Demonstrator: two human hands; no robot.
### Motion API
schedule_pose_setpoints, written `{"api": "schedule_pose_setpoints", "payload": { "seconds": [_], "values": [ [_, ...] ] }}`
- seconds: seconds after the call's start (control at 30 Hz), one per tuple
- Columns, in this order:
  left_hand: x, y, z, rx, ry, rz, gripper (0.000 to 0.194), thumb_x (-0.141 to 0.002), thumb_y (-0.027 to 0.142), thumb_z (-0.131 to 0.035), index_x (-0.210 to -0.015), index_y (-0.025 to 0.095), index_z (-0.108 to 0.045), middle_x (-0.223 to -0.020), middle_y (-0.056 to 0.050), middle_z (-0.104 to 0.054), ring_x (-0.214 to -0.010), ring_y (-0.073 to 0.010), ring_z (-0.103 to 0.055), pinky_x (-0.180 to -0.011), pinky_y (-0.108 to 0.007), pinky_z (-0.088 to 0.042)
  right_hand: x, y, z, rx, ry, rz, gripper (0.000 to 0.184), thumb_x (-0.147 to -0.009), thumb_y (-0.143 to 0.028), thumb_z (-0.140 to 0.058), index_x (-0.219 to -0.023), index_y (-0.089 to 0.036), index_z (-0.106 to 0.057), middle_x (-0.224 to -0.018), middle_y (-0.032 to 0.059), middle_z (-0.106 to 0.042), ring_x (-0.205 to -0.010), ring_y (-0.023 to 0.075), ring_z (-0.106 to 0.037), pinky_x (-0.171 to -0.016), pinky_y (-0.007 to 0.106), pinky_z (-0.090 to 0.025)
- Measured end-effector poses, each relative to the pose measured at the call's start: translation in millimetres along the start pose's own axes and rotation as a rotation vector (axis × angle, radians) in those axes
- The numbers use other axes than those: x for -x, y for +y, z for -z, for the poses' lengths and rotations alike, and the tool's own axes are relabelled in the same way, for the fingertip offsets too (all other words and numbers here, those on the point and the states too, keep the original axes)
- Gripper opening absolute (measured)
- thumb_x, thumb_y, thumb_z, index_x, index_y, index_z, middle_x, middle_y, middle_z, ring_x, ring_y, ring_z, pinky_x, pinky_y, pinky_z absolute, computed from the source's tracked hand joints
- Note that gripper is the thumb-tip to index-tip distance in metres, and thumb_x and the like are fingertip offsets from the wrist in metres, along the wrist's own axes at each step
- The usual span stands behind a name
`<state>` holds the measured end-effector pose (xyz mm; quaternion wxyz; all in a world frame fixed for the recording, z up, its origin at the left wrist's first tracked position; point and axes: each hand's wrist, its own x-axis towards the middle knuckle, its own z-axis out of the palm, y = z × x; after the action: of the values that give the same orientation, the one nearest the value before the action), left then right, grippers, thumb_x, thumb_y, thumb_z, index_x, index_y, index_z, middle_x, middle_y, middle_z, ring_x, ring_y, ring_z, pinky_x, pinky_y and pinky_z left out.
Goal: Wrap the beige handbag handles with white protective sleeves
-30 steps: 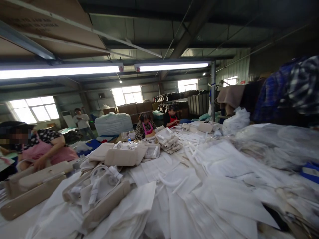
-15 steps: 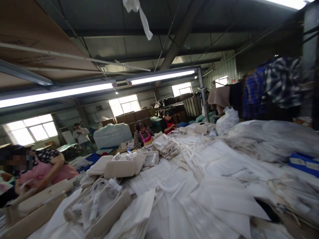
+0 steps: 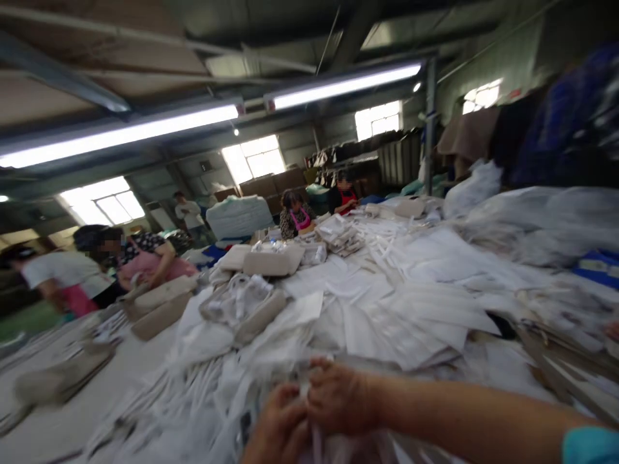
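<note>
**Two-handed pinch on a white strip: steadiness mattered most**

Room: I had a big workshop on the head feed, lit tubes (image 3: 348, 87) overhead, bright windows (image 3: 102, 201) along the far side. At least five co-workers (image 3: 149, 261) were around, some bent over the work.

Surface: one wide table (image 3: 140, 357), loaded with overlapping white sheets (image 3: 411, 316). Beige bags (image 3: 273, 263) sat beyond my hands toward the left, cloudy plastic sacks (image 3: 556, 212) off to the right.

Hands: my right hand (image 3: 338, 394) came in from the right, turquoise sleeve (image 3: 592, 444) in the corner. My left hand (image 3: 280, 428) was tight beside it.

Grip: both looked closed, fingers pinching the white strip (image 3: 316, 444) at bottom centre. Blur hid the exact contact, and I couldn't tell whether the strip joined something below.

Handling, my judgement: a fingertip job. Best to anchor with one hand and let the other do the fine work, pinches close together, tension light — thin stuff like that probably creases or slips. Loose sheets could have snagged under the knuckles, so I wanted them clear. Also wanted the head tilted lower — the hands sat right at the bottom edge.
</note>
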<state>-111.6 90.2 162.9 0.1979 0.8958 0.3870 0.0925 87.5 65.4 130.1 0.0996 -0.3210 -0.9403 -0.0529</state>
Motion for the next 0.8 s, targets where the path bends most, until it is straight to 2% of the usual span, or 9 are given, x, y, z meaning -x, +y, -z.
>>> {"api": "schedule_pose_setpoints", "payload": {
  "seconds": [0.03,0.13,0.23,0.3,0.47,0.57,0.7,0.8],
  "values": [
    [6,-3,7.5,0.023,-0.085,-0.050,0.024,-0.089,0.028,-0.052,-0.095,0.030,-0.075,-0.125,-0.003,-0.059,-0.121,-0.0212,-0.051,-0.107,-0.031,-0.041,-1,-7,2,0.045,0.043,0.018,0.018,-0.094,-0.020,-0.046,-0.092,-0.016,-0.063,-0.083,0.0054,-0.066,-0.084,0.0221,-0.057,-0.106,0.053,-0.033],
    [6,-8,29.1,-0.021,-0.149,-0.140,0.022,-0.086,0.026,-0.057,-0.097,0.033,-0.075,-0.134,-0.001,-0.054,-0.127,-0.0221,-0.045,-0.110,-0.035,-0.034,2,-10,7,0.098,0.168,0.025,0.021,-0.094,-0.016,-0.042,-0.094,-0.016,-0.063,-0.079,0.0035,-0.064,-0.081,0.0199,-0.054,-0.109,0.049,-0.025],
    [-3,-6,35.6,-0.036,-0.215,-0.202,0.019,-0.080,0.030,-0.067,-0.097,0.031,-0.076,-0.132,-0.002,-0.055,-0.124,-0.0238,-0.047,-0.109,-0.038,-0.035,9,-9,8,0.082,0.209,-0.010,0.023,-0.095,-0.017,-0.041,-0.094,-0.017,-0.063,-0.081,0.0036,-0.062,-0.082,0.0189,-0.053,-0.109,0.047,-0.020],
    [-5,-2,28.6,0.001,-0.203,-0.213,0.023,-0.076,0.031,-0.072,-0.099,0.029,-0.075,-0.128,-0.005,-0.057,-0.119,-0.0234,-0.050,-0.107,-0.037,-0.037,14,-10,6,0.079,0.210,-0.039,0.022,-0.094,-0.016,-0.041,-0.095,-0.017,-0.064,-0.081,0.0034,-0.062,-0.085,0.0195,-0.053,-0.109,0.048,-0.019],
    [2,4,0.4,0.053,-0.020,-0.148,0.027,-0.069,0.035,-0.078,-0.094,0.026,-0.076,-0.127,-0.008,-0.059,-0.119,-0.0279,-0.051,-0.105,-0.042,-0.041,22,-14,-1,0.084,0.233,-0.084,0.018,-0.090,-0.016,-0.049,-0.101,-0.018,-0.064,-0.080,0.0022,-0.062,-0.083,0.0200,-0.052,-0.108,0.049,-0.020],
    [4,8,-7.0,0.037,-0.013,-0.109,0.026,-0.068,0.037,-0.078,-0.093,0.028,-0.077,-0.127,-0.008,-0.060,-0.120,-0.0307,-0.051,-0.104,-0.047,-0.042,24,-16,0,0.102,0.271,-0.075,0.014,-0.088,-0.018,-0.052,-0.095,-0.018,-0.064,-0.078,0.0027,-0.062,-0.078,0.0196,-0.051,-0.107,0.048,-0.021],
    [5,13,-12.7,-0.007,0.008,-0.039,0.027,-0.063,0.041,-0.081,-0.087,0.029,-0.078,-0.137,-0.009,-0.054,-0.132,-0.0388,-0.040,-0.109,-0.057,-0.034,26,-21,7,0.132,0.268,-0.067,0.010,-0.086,-0.016,-0.052,-0.085,-0.018,-0.062,-0.076,0.0019,-0.061,-0.077,0.0195,-0.051,-0.108,0.048,-0.020],
    [9,17,-18.9,-0.049,0.047,0.009,0.019,-0.065,0.035,-0.077,-0.083,0.027,-0.078,-0.140,-0.009,-0.052,-0.140,-0.0424,-0.028,-0.111,-0.062,-0.029,27,-26,8,0.146,0.273,-0.069,0.010,-0.087,-0.015,-0.052,-0.085,-0.018,-0.061,-0.075,0.0011,-0.062,-0.078,0.0196,-0.052,-0.109,0.047,-0.018]
  ]
}}
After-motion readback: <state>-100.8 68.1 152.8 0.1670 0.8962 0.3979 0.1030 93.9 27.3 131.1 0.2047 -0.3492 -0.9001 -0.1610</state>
